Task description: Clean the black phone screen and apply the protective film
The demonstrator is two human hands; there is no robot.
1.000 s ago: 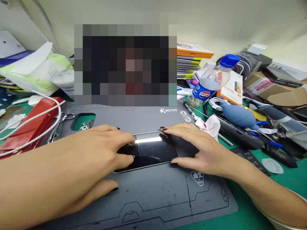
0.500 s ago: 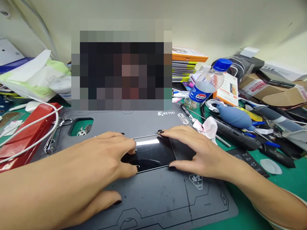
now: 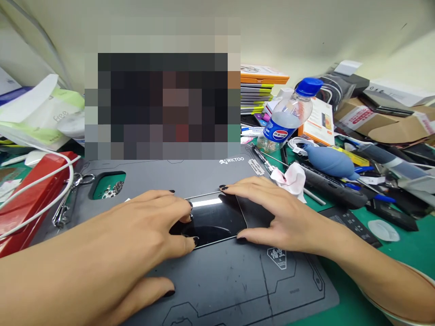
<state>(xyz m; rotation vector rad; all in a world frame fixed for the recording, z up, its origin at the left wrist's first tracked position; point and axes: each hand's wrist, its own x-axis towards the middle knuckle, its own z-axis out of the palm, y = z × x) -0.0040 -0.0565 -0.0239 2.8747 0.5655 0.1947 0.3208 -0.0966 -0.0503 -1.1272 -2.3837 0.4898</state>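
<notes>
A black glossy phone (image 3: 217,222) lies flat on the grey work mat (image 3: 217,280), with a bright strip of light reflected across its screen. My left hand (image 3: 152,226) covers its left end; some fingertips rest on the glass and one presses at the near edge, while the thumb lies apart on the mat. Across the right end spans my right hand (image 3: 272,213), its thumb at the near long edge and a fingertip at the far one. The phone's left end is hidden under my left hand.
To the right stand a blue-capped bottle (image 3: 288,117), a blue air blower (image 3: 329,160), a crumpled tissue (image 3: 290,181) and a small clear disc (image 3: 384,230). On the left are a red box (image 3: 37,199), scissors-like forceps (image 3: 70,194) and small metal parts (image 3: 113,190). A blurred patch covers the back.
The view has shifted slightly, moving the surroundings a little to the left. Both hands keep nearly the same places on the phone.
</notes>
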